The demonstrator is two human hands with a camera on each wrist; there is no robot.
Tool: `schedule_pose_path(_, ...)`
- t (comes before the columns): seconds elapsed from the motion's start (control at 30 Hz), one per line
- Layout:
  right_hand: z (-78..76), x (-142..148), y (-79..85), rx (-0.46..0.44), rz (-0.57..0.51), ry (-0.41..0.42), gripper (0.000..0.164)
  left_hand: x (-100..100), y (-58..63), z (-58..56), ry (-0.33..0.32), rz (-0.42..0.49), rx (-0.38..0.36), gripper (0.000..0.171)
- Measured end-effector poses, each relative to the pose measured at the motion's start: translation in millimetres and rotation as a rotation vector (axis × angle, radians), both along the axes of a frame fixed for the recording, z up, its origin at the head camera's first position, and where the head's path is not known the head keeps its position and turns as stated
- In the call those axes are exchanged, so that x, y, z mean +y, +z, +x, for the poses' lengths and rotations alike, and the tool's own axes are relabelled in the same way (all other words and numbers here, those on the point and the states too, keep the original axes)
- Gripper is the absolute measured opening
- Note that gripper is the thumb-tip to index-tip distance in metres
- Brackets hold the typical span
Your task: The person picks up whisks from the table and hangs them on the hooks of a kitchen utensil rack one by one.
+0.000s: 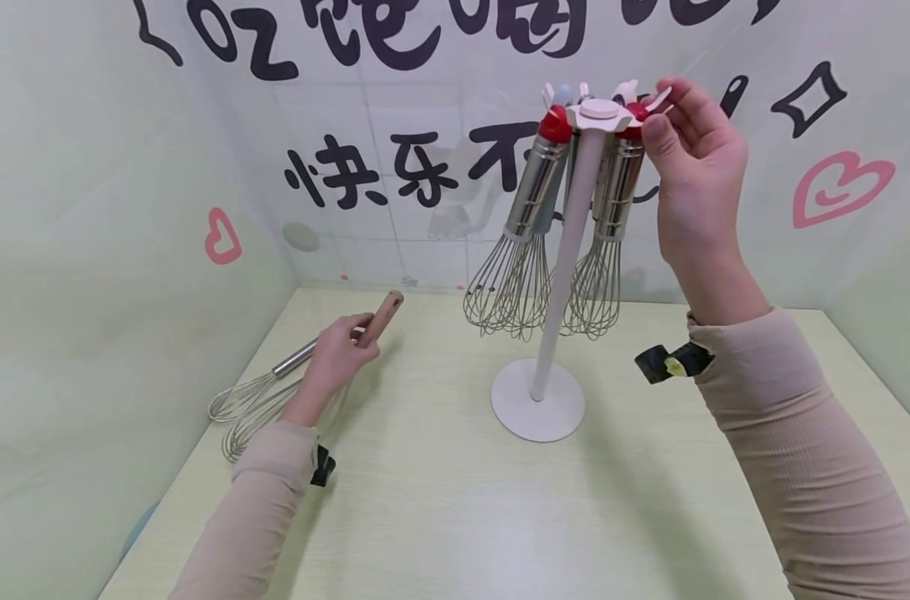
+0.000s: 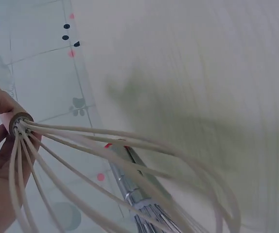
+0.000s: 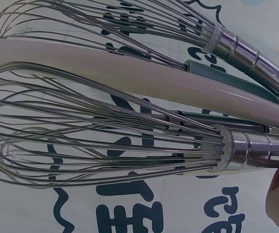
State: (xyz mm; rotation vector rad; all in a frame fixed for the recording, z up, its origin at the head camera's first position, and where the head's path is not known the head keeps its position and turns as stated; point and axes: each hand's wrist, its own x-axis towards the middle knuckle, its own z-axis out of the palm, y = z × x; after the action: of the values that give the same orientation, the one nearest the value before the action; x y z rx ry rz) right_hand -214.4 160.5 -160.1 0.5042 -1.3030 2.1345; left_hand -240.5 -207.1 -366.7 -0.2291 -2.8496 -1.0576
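In the head view my left hand (image 1: 338, 354) grips a whisk by its brownish handle (image 1: 382, 319) above the left of the table. The left wrist view shows this whisk's cream wires (image 2: 125, 167) fanning out from the handle. Beside and beneath that hand lie other wire whisks, one with a steel handle (image 1: 296, 358). My right hand (image 1: 698, 154) is raised to the top of a white whisk stand (image 1: 571, 242), thumb and fingers pinching around one hook (image 1: 659, 100). Next to it hangs a red-topped steel whisk (image 1: 618, 187); its contact with the fingers is unclear.
Another red-topped whisk (image 1: 533, 183) and a whisk with a blue-green handle (image 3: 232, 82) hang on the stand. Its round base (image 1: 537, 421) stands on the pale table (image 1: 440, 500). A white wall with black lettering (image 1: 335, 171) rises behind.
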Motion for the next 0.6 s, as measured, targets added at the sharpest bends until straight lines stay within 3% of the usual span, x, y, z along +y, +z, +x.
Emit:
schedule_pose_path(0.23, 0.2, 0, 0.3, 0.002, 0.002, -0.006, 0.018, 11, 11.2, 1.4, -0.006, 0.074, 0.017, 0.052)
schedule_pose_path(0.6, -0.3, 0, 0.1, 0.005, 0.008, -0.004, 0.018, 34, 31.7, 6.9, -0.008, 0.278, 0.044, 0.053)
